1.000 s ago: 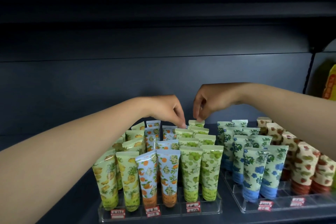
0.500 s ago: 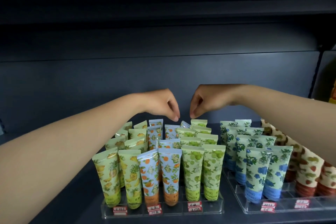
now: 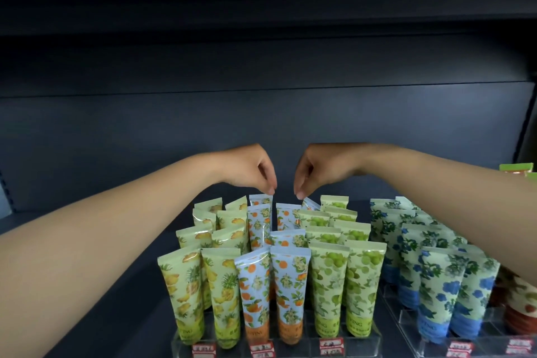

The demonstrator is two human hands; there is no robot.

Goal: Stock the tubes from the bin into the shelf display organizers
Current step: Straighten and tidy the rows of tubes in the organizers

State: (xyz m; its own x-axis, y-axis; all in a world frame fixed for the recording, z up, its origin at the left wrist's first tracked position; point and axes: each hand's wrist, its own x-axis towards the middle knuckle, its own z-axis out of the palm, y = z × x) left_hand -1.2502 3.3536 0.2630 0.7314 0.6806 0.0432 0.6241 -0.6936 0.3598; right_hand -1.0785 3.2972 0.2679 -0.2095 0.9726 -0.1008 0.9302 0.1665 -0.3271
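Two clear display organizers (image 3: 377, 341) (image 3: 406, 317) stand on the dark shelf, filled with upright tubes in rows: pineapple tubes (image 3: 181, 293), orange-blossom tubes (image 3: 290, 290), green-fruit tubes (image 3: 328, 288) and blue-flower tubes (image 3: 436, 296). My left hand (image 3: 250, 170) reaches over the back rows, and its fingertips pinch the top edge of the rearmost orange-blossom tube (image 3: 259, 201). My right hand (image 3: 318, 170) faces it, fingers curled down, its fingertips at the upper corner of a leaning tube (image 3: 310, 204) in the back row. No bin is in view.
Red-brown patterned tubes (image 3: 520, 308) stand at the far right edge. Price labels (image 3: 331, 347) line the organizer fronts. The shelf's dark back panel (image 3: 261, 113) rises behind the tubes, and bare shelf (image 3: 139, 270) lies left of the organizers under my left forearm.
Both hands dropped slightly from just above the back row onto the tube tops. The left fingertips shifted left from the green row to the rear orange-blossom tube.
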